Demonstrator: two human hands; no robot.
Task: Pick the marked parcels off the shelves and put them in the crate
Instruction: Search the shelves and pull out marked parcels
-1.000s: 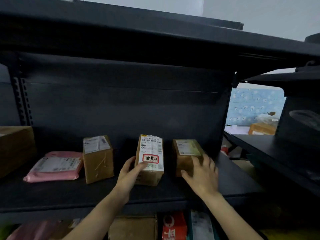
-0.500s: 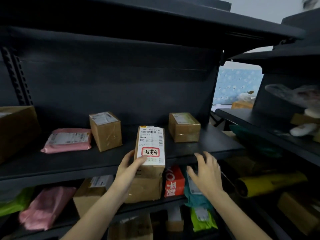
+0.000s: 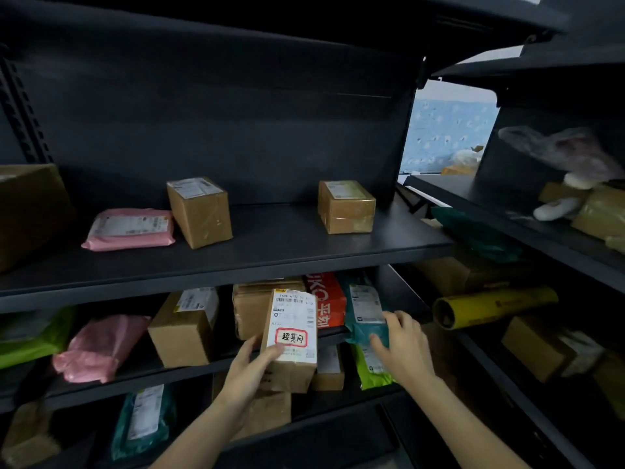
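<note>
My left hand [image 3: 248, 372] grips a small brown parcel [image 3: 293, 336] with a white label and a red-outlined handwritten mark. I hold it in the air in front of the second shelf, clear of the rack. My right hand [image 3: 402, 350] hovers to the right of it with its fingers loosely spread, in front of a teal bag [image 3: 363, 308] on the second shelf; I cannot tell whether it touches the bag. No crate is in view.
The dark upper shelf [image 3: 270, 255] carries a pink mailer [image 3: 130, 228], two brown boxes [image 3: 199, 211] [image 3: 346, 206] and a large carton [image 3: 30, 211] at left. Lower shelves hold boxes, pink, green and teal bags and a red pack [image 3: 326, 299]. A second rack on the right carries a yellow roll [image 3: 493, 306].
My left hand has lifted the marked parcel off the upper shelf and brought it down and towards me. My right hand has dropped from the upper shelf to the second shelf's level.
</note>
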